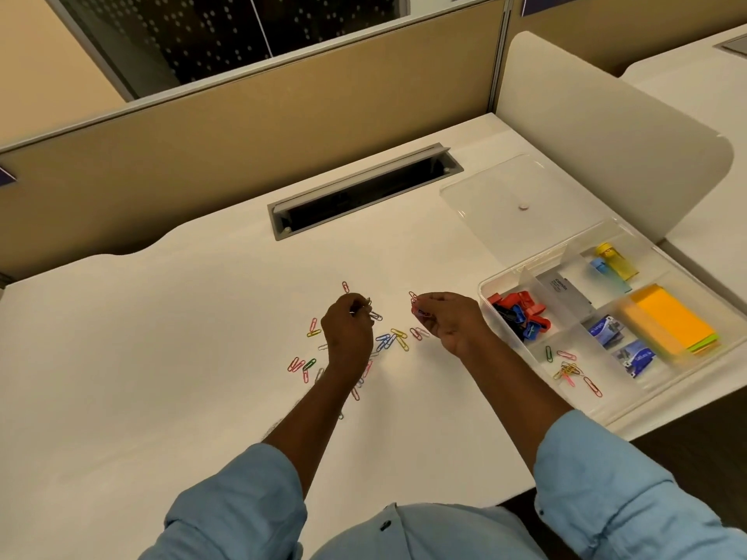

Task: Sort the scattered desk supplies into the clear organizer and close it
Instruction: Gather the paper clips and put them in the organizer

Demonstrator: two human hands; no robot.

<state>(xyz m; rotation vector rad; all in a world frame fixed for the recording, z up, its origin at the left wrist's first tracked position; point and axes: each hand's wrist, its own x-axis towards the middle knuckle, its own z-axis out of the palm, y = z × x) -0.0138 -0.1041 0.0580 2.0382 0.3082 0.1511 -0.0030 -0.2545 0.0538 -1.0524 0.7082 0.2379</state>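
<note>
Near the centre of the frame, coloured paper clips point(390, 340) are seen scattered on the white desk point(161, 357). A few silver clips point(370, 311) are pinched in the bunched fingertips of the left hand point(349, 333), which is held just above the scatter. A small bundle of red and blue clips point(416, 307) is pinched between thumb and fingers of the right hand point(452, 323), just right of the scatter and raised off the desk. More clips lie around and partly under the left wrist, among them pink, green, yellow and blue ones. One red clip point(345, 286) lies apart, above the left hand.

At the right edge of the frame the clear organizer point(485, 286) is set on the desk, its lid point(521, 204) swung open and lying flat toward the upper side. In its compartments are seen: red, blue and black binder clips point(519, 315) at the left end, a grey box point(564, 295) beside them, a yellow and blue item point(614, 262) at the top, orange and green sticky notes point(671, 323) at the right, two blue packets point(622, 343) in the middle, and a few paper clips already placed point(570, 369) in the lower compartment.

A grey cable slot point(364, 192) is set into the desk above the hands. Light blue sleeves point(242, 503) cover both forearms at the bottom of the frame.
</note>
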